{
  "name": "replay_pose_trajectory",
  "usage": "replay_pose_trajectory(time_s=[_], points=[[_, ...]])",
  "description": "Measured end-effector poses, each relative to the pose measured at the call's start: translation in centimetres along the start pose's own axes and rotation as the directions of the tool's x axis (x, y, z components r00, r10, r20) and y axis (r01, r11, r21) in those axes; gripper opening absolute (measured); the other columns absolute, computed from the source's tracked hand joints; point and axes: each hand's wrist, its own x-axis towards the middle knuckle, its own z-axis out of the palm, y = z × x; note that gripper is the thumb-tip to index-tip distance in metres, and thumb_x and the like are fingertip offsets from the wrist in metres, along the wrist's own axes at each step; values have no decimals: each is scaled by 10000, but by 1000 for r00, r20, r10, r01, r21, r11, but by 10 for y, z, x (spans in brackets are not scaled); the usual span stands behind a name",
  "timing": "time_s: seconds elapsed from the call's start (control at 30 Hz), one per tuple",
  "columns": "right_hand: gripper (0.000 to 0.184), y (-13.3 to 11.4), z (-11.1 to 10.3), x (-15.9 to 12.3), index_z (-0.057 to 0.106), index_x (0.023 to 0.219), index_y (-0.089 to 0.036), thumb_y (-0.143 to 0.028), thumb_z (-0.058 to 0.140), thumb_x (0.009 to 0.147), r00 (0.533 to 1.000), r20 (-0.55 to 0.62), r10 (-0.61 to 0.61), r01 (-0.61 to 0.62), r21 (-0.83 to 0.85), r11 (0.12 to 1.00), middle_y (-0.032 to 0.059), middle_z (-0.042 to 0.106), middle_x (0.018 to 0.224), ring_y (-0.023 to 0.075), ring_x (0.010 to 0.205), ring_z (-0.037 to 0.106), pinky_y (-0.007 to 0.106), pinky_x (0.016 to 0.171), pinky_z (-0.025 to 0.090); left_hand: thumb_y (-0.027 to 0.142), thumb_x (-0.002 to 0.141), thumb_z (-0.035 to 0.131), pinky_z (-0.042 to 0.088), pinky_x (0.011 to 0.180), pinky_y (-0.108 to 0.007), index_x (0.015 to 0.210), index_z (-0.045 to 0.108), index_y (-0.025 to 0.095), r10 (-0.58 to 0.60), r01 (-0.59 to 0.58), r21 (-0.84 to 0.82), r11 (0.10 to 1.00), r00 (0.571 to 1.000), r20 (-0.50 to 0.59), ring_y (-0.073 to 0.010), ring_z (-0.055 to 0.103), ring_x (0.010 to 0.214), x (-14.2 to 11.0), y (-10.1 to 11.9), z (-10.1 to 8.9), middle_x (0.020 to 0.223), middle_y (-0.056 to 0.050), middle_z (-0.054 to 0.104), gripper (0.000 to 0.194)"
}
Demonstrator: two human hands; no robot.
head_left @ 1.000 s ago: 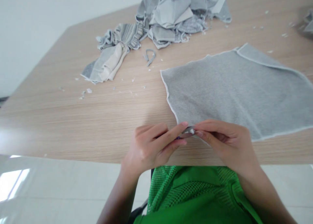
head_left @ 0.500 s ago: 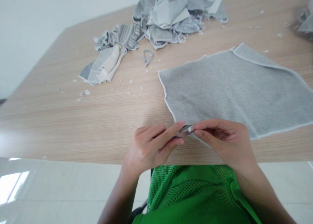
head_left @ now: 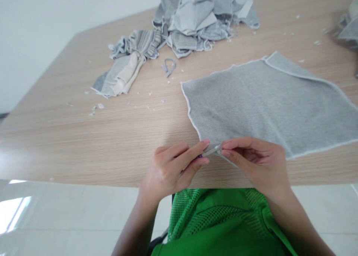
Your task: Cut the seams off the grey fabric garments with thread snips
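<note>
A grey fabric piece (head_left: 251,99) with white overlocked edges lies flat in front of me, its upper right corner folded over. My left hand (head_left: 176,164) is closed around small thread snips (head_left: 210,150). Their metal blades point right and sit together at the fabric's near edge; a bit of purple shows between the fingers, and the rest of the handle is hidden. My right hand (head_left: 256,161) pinches the near edge of the grey fabric piece with thumb and fingertips, right by the blade tips.
A heap of grey cloth pieces (head_left: 192,21) lies at the back, with striped cloth (head_left: 142,43) on its left. A short grey strip (head_left: 168,66) and white lint scraps (head_left: 100,106) are scattered on the wooden table (head_left: 84,144). Another bundle (head_left: 349,28) sits at the right edge.
The blades of the snips have come together; they were apart before, with white fluff between them. Both hands have stayed almost in place.
</note>
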Motion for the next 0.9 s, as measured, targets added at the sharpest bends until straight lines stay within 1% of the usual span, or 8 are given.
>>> replay_pose_trajectory(time_s=[0.3,0.43,0.53,0.67,0.8,0.9], points=[[153,3,0,-3,795,896,-308,-174,801,823,998,-21,-65,64,-35,997,-58,802,878,110,783,754,192,743,615,231,961,689,426,512,-226,1207,676,114,-8,7,-38,999,1000,-14,-77,582,569,0,2,0,824,-8,725,273],[164,4,1,-4,795,904,-309,-165,798,825,996,-30,-83,82,-33,996,-56,800,876,119,773,753,205,729,622,212,953,693,448,521,-219,1182,692,94,-17,15,-77,997,1000,-19,-82,604,588,2,3,-1,849,-25,742,257],[188,3,1,-4,794,911,-319,-151,795,826,995,-32,-89,88,-30,996,-67,799,886,112,787,752,198,748,621,205,949,695,469,526,-218,1180,696,91,-31,30,-95,995,999,-13,-88,624,593,3,3,-1,872,-37,760,257],[207,1,0,-4,794,911,-330,-144,798,821,997,-33,-70,69,-41,997,-83,798,876,96,792,750,180,764,614,204,952,689,506,556,-207,1167,710,90,-69,70,-140,988,998,9,-98,680,648,2,3,-1,930,-61,785,244],[201,2,-1,-3,793,905,-333,-152,802,818,997,-37,-65,63,-51,997,-89,798,877,89,789,750,169,758,611,220,954,690,522,563,-190,1144,736,104,-136,138,-211,968,990,23,-92,696,642,1,1,0,930,-65,797,227],[192,3,0,-4,794,896,-333,-158,803,818,997,-47,-63,59,-64,996,-88,798,876,87,785,748,163,748,608,200,948,690,555,623,-187,1132,752,118,-187,193,-258,947,981,49,-107,735,710,2,0,1,966,-69,807,210]])
